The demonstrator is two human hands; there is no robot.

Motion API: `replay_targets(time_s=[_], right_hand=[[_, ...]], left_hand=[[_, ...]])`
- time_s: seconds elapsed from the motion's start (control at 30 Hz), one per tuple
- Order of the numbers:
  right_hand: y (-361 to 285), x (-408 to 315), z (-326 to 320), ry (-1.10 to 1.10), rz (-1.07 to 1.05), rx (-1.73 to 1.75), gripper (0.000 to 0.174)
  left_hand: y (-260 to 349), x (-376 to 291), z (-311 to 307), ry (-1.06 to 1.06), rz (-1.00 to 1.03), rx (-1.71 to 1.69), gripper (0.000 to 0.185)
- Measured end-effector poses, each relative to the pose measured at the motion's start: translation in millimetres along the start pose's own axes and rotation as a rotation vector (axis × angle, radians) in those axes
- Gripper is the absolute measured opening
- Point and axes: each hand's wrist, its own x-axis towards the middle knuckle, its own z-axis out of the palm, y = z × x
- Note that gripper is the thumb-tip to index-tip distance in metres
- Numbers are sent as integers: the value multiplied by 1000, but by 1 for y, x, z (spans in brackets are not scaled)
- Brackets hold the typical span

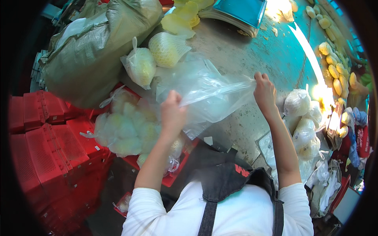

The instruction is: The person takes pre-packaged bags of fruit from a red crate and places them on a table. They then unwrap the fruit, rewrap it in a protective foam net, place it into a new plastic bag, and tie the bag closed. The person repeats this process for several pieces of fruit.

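A clear plastic bag [218,97] is stretched between my two hands over the metal table. My left hand [173,113] grips its rim at the left, and my right hand [264,90] pinches the opposite end at the right, fingers closed. More clear plastic lies beneath the bag. Just beyond my left hand, a pale yellow vegetable in a white foam net [166,49] rests beside a knotted bag of similar produce [141,67]. Nearer to me on the left, several filled, knotted bags [127,129] are heaped over a red crate.
Red plastic crates [50,141] are stacked at the left, below a large woven sack [85,56]. Loose yellow leaves [180,19] and a blue-topped tray [242,10] sit at the far side. Filled white bags [298,103] stand at the right, with yellow produce [336,82] beyond.
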Motion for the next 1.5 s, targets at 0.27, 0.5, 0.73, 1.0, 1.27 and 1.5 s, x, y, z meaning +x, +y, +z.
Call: replay_targets(time_s=[0.27,0.5,0.73,1.0,1.27,1.5], right_hand=[[27,34,-1,-585,572,1363,8],[59,46,45,-589,817,1252,12],[96,135,153,-345,1703,1748,11],[6,272,174,-862,1230,2112,17],[-72,300,164,-939,567,1185,20],[-44,321,140,-1097,339,338,10]], left_hand=[[-55,-18,-19,-77,-831,-1212,9],[-108,4,56,-69,-1209,-2097,21],[-130,66,130,253,-1342,-2501,31],[-138,106,140,587,-1328,-2693,13],[-144,130,126,556,-1283,-2656,28],[-134,146,122,507,-1210,-2616,34]])
